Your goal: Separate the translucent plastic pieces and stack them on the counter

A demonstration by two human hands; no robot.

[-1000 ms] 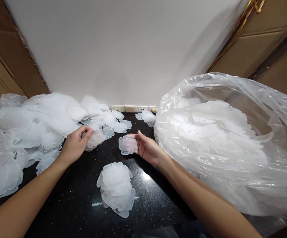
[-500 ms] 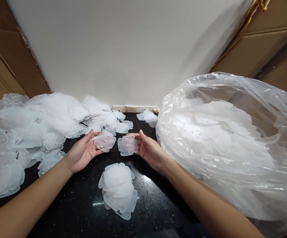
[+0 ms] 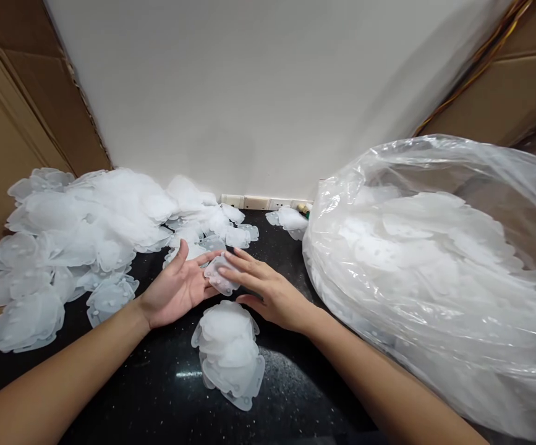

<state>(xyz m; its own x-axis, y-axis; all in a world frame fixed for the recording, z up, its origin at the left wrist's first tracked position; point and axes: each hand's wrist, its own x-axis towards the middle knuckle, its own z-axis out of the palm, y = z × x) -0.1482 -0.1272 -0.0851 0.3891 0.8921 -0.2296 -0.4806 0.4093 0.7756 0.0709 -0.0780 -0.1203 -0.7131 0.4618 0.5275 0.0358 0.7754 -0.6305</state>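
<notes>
Piece in hand: one translucent, frosted plastic piece (image 3: 220, 275) with small raised spots, held just above the dark speckled countertop (image 3: 309, 395), mid-view. Whether a second sheet lies behind it: cannot tell.

Grip: left hand (image 3: 172, 295) at 8 o'clock of the piece, palm up and spread, fingertips at its far edge. Right hand (image 3: 268, 289) at 4 o'clock, palm down, fingers laid over its face. The piece lies between the two sets of fingers; whether either hand pinches it, cannot tell.

Handling (judged): very light, thin, springy rather than limp; smooth faces likely to slide on one another or cling. Could crease if bent hard, otherwise not fragile. Best hold: thumb and fingertips on opposite rims, faces left free; a fingertip under one edge should separate doubled sheets.

Around it: at 6 o'clock, a loose stack (image 3: 230, 352) of similar pieces, edges out of line. At 10 o'clock, a large heap (image 3: 105, 210). At 3 o'clock, a clear plastic bag (image 3: 434, 337), bulging with more. At 1 o'clock, a small cluster (image 3: 289, 219) near the wall (image 3: 258, 111).
</notes>
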